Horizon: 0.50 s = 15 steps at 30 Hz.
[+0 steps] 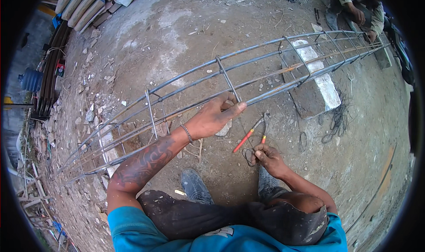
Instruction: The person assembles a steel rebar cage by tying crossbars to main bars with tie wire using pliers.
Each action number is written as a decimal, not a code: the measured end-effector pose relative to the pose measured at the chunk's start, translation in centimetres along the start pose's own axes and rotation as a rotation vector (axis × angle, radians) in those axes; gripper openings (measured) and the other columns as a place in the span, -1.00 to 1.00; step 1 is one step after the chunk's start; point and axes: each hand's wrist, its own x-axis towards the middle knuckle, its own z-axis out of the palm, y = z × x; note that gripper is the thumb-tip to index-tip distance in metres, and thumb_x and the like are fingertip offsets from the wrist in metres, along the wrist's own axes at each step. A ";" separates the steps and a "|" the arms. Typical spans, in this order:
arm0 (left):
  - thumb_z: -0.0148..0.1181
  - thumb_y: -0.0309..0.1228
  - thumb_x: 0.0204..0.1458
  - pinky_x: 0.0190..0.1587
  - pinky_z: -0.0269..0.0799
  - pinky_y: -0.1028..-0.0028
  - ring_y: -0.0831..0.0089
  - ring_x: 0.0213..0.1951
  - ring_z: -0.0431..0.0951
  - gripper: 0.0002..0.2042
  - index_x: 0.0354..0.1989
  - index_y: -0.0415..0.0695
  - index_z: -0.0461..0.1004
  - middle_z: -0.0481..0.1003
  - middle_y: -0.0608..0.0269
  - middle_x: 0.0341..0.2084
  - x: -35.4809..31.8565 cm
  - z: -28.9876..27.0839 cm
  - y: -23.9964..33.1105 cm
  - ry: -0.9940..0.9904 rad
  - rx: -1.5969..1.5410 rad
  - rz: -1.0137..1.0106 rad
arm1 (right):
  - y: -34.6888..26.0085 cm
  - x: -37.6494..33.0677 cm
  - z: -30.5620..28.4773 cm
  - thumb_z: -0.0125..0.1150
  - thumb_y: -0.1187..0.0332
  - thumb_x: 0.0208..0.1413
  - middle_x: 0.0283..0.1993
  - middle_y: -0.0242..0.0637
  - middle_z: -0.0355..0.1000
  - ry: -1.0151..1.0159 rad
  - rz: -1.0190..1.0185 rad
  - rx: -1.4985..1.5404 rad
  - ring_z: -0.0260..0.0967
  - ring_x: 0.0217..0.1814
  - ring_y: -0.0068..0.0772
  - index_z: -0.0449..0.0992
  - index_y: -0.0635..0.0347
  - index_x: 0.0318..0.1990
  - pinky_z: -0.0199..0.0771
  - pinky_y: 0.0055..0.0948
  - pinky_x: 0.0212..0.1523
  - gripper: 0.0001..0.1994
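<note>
A long cage of steel rebar (179, 80), with square stirrups along it, stretches from the lower left to the upper right in front of me. My left hand (218, 114) is closed round its near bar, beside a stirrup (228, 80), thumb along the joint. Lower and to the right, my right hand (271, 160) pinches a looped piece of thin tie wire (249, 156), whose strand runs up toward the left hand. Between my hands and the cage, pincers (244, 140) with red and yellow handles seem to lie on the dirt, jaws apart.
A concrete block (326, 90) props the cage on the right, and a pale block (107, 146) lies under its left part. Loose tie wire (338, 123) is heaped by the right block. At the far right end, another person's hands (371, 35) work at the cage. Stacked sacks (84, 8) stand far left.
</note>
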 end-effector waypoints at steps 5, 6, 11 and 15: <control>-0.14 -0.01 0.19 -0.26 0.29 0.41 0.50 -0.39 0.30 -0.56 -0.22 -0.23 0.35 0.38 0.23 -0.44 0.5 -0.1 -0.2 -0.054 -0.024 -0.048 | -1.3 1.6 1.1 -0.09 0.32 0.25 -0.30 -0.35 0.36 0.034 0.106 -0.276 0.30 -0.22 -0.56 0.33 0.31 -0.20 0.32 -0.49 -0.18 -0.80; -0.16 -0.03 0.20 -0.28 0.27 0.35 0.45 -0.40 0.28 -0.57 -0.26 -0.23 0.36 0.37 0.20 -0.50 0.5 0.0 -0.4 -0.033 -0.049 0.011 | -0.9 1.9 1.1 -0.09 0.32 0.25 -0.30 -0.35 0.36 0.033 0.103 -0.279 0.30 -0.22 -0.56 0.33 0.31 -0.20 0.32 -0.49 -0.18 -0.80; -0.29 -0.12 0.26 -0.17 0.25 0.38 0.46 -0.32 0.27 -0.59 -0.25 -0.26 0.34 0.35 0.22 -0.44 0.7 0.4 0.7 0.013 -0.044 -0.087 | -2.2 3.8 3.6 0.10 0.35 0.14 -0.25 -0.21 0.32 0.009 -0.045 -0.153 0.32 -0.11 -0.56 0.29 0.33 -0.13 0.31 -0.48 -0.20 -0.75; -0.31 0.01 0.24 -0.30 0.25 0.50 0.56 -0.41 0.24 -0.50 -0.25 -0.25 0.35 0.31 0.32 -0.47 0.4 0.2 0.0 0.051 -0.033 -0.098 | -7.1 5.9 7.1 0.15 0.45 0.08 -0.32 -0.24 0.29 0.069 -0.040 -0.160 0.30 -0.32 -0.51 0.21 0.28 -0.06 0.34 -0.47 -0.29 -0.69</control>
